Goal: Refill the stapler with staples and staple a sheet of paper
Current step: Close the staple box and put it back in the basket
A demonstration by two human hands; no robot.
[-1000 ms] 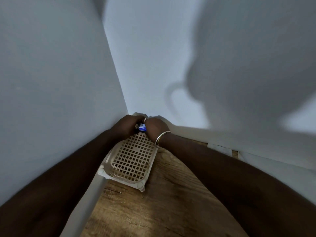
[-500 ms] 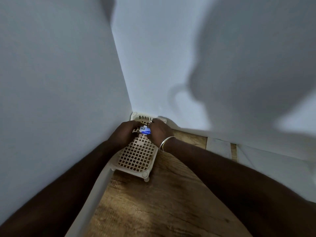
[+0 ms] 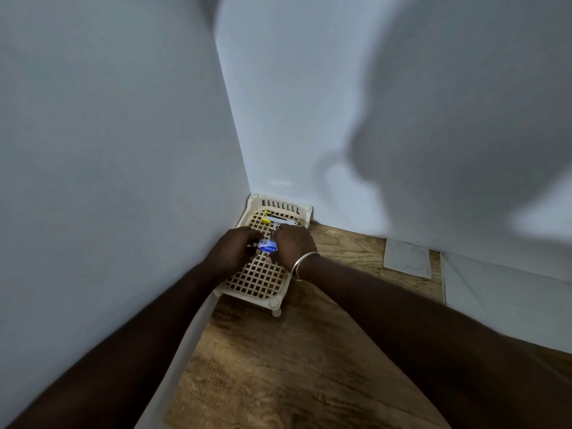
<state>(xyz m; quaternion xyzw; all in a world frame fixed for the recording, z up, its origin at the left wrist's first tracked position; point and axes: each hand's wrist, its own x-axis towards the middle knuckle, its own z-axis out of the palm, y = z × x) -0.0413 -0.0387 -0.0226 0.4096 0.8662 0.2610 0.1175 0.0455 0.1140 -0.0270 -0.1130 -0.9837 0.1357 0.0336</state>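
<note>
In the head view we see our left hand and right hand both pinched on one small blue-and-white staple box, its writing too blurry to read, over one cream basket, where one yellow-tipped stapler lies at the back.

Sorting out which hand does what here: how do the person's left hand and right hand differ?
The right hand wears a thin metal bangle at the wrist; the left hand has a bare wrist. The left hand lies next to the grey wall, the right hand out over the wooden floor side. Both meet on a small blue-and-white packet over the cream plastic lattice tray.
</note>
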